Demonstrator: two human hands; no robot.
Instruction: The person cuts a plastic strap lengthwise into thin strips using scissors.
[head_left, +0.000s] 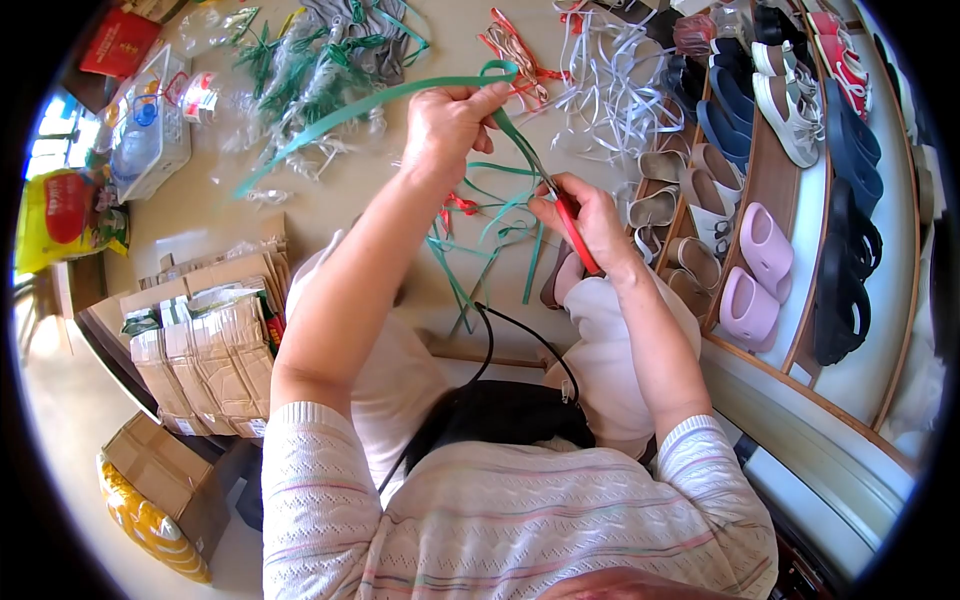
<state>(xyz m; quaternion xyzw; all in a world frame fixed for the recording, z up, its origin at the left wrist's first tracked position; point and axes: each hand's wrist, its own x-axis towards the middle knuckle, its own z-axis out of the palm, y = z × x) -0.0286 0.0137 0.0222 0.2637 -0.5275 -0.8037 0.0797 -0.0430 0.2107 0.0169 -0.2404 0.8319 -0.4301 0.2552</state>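
My left hand (442, 128) is closed in a pinch on a long flat green plastic strap (355, 110), which loops over the fingers. One end trails off to the left, blurred, and another hangs toward my right hand (592, 215). That hand is wrapped round scissors with a red handle (575, 235). Their metal blades point up and left and meet the hanging part of the strap; whether they are cutting it I cannot tell. Below, cut green straps (530, 265) lie on the floor between my legs, beside a small red piece (460, 204).
White straps (610, 80) and red ones (515, 50) lie ahead. Green straps mixed with clear plastic (320, 95) are at upper left, near a plastic bottle (205, 97) and a white basket (150, 135). Flattened cardboard (205, 355) stands left. A shoe rack (785, 190) lines the right.
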